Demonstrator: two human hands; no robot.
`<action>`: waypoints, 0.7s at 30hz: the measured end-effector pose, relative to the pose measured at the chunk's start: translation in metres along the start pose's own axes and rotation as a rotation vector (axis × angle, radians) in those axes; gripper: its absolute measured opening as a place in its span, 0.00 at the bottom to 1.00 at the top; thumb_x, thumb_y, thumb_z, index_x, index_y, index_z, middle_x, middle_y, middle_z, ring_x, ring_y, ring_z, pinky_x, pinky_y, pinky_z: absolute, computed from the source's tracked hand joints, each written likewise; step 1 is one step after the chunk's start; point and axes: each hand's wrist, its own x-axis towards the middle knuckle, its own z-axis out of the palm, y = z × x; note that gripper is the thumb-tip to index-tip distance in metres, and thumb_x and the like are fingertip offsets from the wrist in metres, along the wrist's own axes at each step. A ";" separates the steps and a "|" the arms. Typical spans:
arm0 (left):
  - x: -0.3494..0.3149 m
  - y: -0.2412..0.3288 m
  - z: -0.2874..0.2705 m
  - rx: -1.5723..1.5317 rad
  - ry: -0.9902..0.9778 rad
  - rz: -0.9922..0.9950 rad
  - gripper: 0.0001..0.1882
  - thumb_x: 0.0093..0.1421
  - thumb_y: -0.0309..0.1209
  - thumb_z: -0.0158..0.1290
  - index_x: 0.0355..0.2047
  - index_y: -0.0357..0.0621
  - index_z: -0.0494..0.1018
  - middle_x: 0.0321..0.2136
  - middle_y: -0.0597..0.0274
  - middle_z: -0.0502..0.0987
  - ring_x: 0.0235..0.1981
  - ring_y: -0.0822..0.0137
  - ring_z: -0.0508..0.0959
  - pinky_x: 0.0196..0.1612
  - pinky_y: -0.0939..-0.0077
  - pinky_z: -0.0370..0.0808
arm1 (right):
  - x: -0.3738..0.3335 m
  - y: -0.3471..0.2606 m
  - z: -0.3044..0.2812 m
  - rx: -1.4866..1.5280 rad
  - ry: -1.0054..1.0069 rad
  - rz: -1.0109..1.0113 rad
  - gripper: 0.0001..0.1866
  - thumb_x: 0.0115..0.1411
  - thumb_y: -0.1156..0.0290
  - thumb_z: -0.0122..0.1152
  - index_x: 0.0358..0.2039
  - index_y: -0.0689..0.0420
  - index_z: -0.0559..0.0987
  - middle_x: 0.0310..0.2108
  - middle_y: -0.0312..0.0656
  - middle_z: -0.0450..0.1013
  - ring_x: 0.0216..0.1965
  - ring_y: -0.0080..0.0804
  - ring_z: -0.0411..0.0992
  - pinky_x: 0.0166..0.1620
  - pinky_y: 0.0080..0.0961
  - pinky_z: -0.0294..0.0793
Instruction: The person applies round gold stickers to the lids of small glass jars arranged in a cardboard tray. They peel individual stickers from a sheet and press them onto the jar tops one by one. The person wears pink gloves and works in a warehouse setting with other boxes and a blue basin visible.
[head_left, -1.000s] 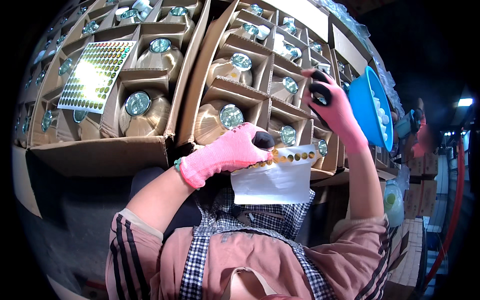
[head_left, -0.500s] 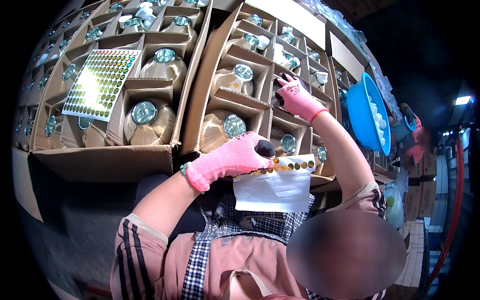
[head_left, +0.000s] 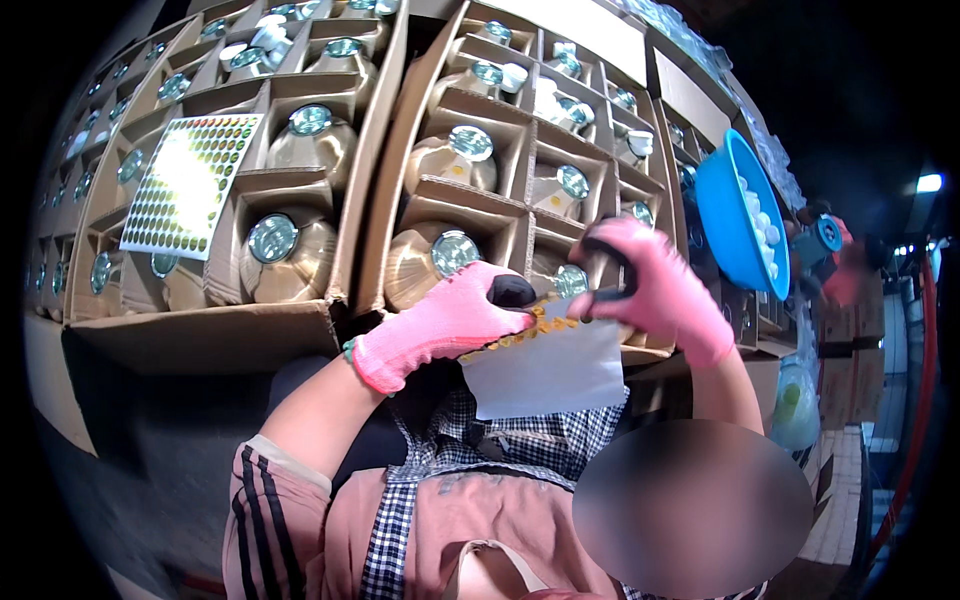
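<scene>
My left hand [head_left: 450,322], in a pink glove with dark fingertips, pinches the upper edge of a white sticker sheet [head_left: 545,372]. A row of round gold stickers [head_left: 505,341] runs along that bent edge. My right hand [head_left: 660,285], gloved alike and slightly blurred, is at the sheet's right end, its thumb and fingers curved but apart. Just beyond the hands is a divided cardboard carton [head_left: 513,212] of wide glass bottles, among them a near bottle [head_left: 455,254] and one [head_left: 471,143] with a gold dot below its mouth.
On the left carton [head_left: 200,335] lies a full sheet of round gold stickers [head_left: 190,188] over the bottles. White caps [head_left: 272,40] sit among the compartments. A blue basin [head_left: 738,215] holding white caps stands at right. Another person in pink [head_left: 840,270] is farther right.
My right hand has come back from a bottle compartment in the carton to the sticker sheet. A gold dot shows on the bottle there. The sheet's sticker edge is more bent.
</scene>
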 end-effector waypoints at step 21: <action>0.000 -0.003 0.017 0.137 0.084 0.147 0.10 0.47 0.29 0.56 0.27 0.35 0.72 0.20 0.66 0.71 0.23 0.78 0.67 0.28 0.82 0.66 | -0.033 -0.005 0.033 -0.314 -0.004 -0.010 0.09 0.45 0.68 0.59 0.27 0.58 0.73 0.26 0.44 0.69 0.37 0.41 0.67 0.46 0.36 0.62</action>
